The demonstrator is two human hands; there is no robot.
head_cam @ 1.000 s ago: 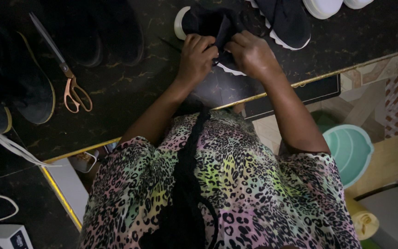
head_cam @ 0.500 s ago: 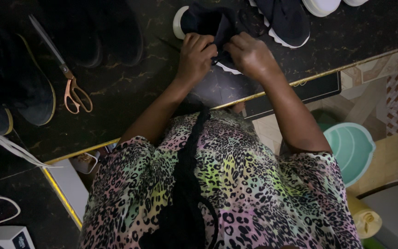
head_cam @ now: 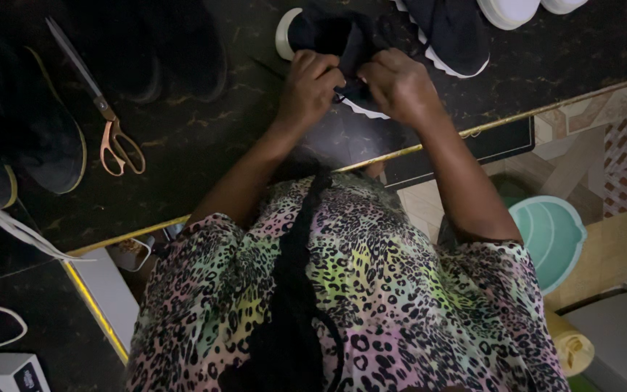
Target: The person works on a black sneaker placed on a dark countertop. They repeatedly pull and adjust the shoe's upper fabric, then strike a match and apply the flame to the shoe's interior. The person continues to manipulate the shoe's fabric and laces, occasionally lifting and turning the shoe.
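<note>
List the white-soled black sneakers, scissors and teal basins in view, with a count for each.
White-soled black sneakers: 2, the held sneaker between the left hand and right hand, and the second sneaker beside it
Scissors: 1
Teal basin: 1
Total: 4

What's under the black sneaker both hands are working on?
The black sneaker rests on the dark marbled tabletop. The left hand and right hand cover its middle, so the laces there are mostly hidden.
</note>
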